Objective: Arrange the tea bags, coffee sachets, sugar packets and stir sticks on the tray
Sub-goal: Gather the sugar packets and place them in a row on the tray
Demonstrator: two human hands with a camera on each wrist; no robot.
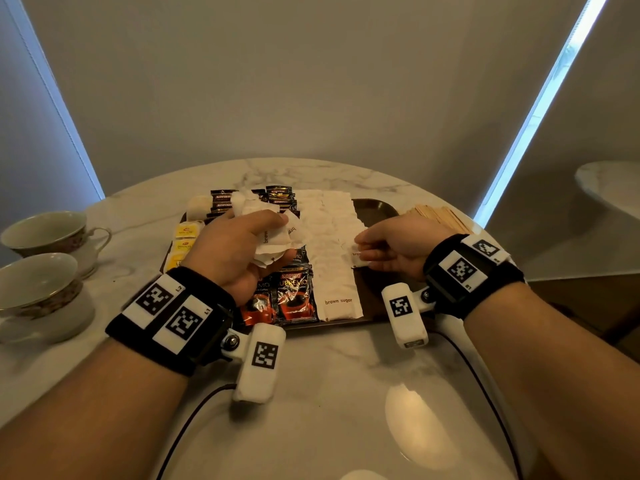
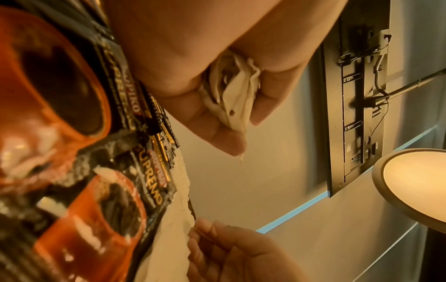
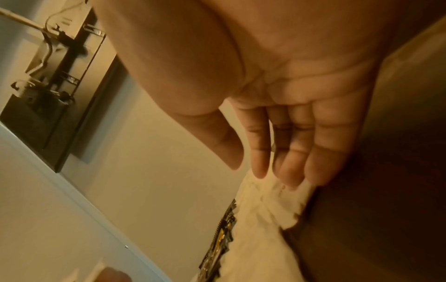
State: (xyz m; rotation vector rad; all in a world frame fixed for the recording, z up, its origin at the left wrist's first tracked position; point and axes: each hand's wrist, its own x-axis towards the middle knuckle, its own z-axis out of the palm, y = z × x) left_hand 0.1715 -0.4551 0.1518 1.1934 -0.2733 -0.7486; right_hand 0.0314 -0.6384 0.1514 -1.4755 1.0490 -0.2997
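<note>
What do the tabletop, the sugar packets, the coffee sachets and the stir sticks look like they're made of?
Tabletop: marble or a marble-look surface, polished; grey veins and glossy light reflections.
Sugar packets: matte white paper, with crinkled edges; the bunch in the left hand creases softly.
Coffee sachets: shiny printed foil or plastic film, judging by the glare.
Stir sticks: pale, flat, probably wood; too small to be sure.

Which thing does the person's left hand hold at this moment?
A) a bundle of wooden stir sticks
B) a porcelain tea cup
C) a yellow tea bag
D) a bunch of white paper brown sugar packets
D: the left hand grips a bunch of white paper brown sugar packets above the dark tray; the left wrist view shows the fingers curled round them.
</note>
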